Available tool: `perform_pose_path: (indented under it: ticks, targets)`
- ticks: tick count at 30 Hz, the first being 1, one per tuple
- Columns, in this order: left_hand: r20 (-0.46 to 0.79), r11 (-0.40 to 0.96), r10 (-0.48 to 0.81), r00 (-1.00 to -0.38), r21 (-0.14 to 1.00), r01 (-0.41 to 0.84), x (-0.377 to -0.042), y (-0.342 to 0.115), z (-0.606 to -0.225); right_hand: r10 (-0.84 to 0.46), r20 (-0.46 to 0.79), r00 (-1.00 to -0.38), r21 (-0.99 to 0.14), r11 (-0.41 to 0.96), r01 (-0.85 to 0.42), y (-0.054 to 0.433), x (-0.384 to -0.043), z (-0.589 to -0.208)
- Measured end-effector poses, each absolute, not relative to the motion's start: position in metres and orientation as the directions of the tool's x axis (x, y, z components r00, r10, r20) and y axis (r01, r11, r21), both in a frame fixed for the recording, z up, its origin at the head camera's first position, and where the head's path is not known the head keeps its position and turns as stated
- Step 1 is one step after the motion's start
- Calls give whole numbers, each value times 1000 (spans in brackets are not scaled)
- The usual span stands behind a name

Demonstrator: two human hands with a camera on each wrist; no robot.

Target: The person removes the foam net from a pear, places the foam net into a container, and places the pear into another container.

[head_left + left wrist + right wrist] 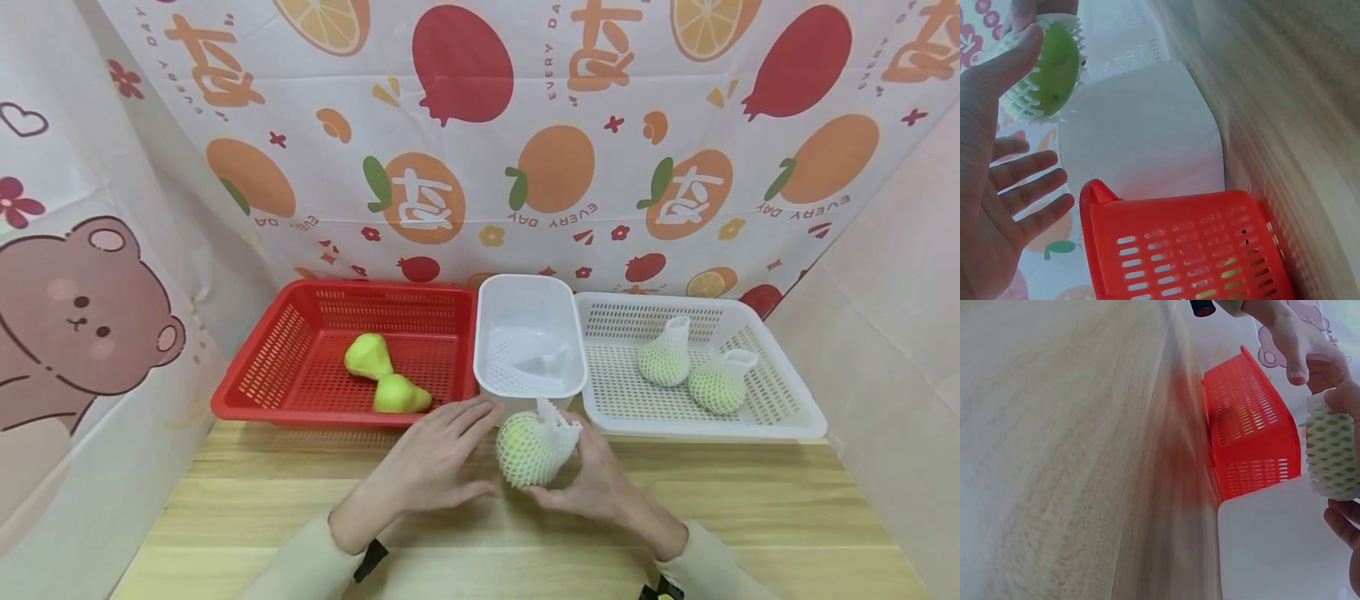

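Observation:
A green pear [534,450] wrapped in a white foam net sits in my right hand [596,479], which grips it from the right side above the front of the table. The net's loose end sticks up at the top right, and part of the bare green skin shows through the net's opening in the left wrist view. Beside the pear, my left hand [442,458] is held with straight, spread fingers [1032,181] and thumb apart, holding nothing. In the right wrist view, the netted pear [1332,450] is partly cut off by the frame edge.
A red basket [247,400] at left holds two bare pears [401,393]. The white bin [531,392] in the middle contains foam nets. A white basket [705,425] at right holds two netted pears [663,358]. Behind them hangs a fruit-printed cloth [480,167].

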State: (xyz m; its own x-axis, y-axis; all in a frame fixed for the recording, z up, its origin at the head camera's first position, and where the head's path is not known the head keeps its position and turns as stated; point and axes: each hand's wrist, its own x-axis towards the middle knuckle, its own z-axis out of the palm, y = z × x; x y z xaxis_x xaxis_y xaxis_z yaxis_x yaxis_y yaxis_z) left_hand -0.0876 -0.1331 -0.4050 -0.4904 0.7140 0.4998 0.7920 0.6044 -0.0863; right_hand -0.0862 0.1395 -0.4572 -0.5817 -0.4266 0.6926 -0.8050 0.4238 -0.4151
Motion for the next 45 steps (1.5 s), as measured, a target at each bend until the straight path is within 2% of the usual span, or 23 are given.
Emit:
perform_pose_path:
  ticks: [4,12,25,40,45]
  targets:
    - [498,590,717,-488,-60,805,-89,-128,-406,-414,697,-586,-441,397,-805,138,-86,-456]
    - [511,586,706,-490,-33,810,-90,-120,-410,-393,643,-657,-542,373,-754,136,-81,-455]
    - [592,593,656,-469,-19,805,-93,-112,-422,-372,679,-633,-550,313,-774,132,-82,-457]
    - [634,599,600,-488,49,800,-95,-111,-427,-369,642,-672,-596,312,-740,131,-79,-451]
    - [632,595,605,-484,45,803,-96,-115,-424,-383,592,-709,-618,349,-705,139,-78,-444]
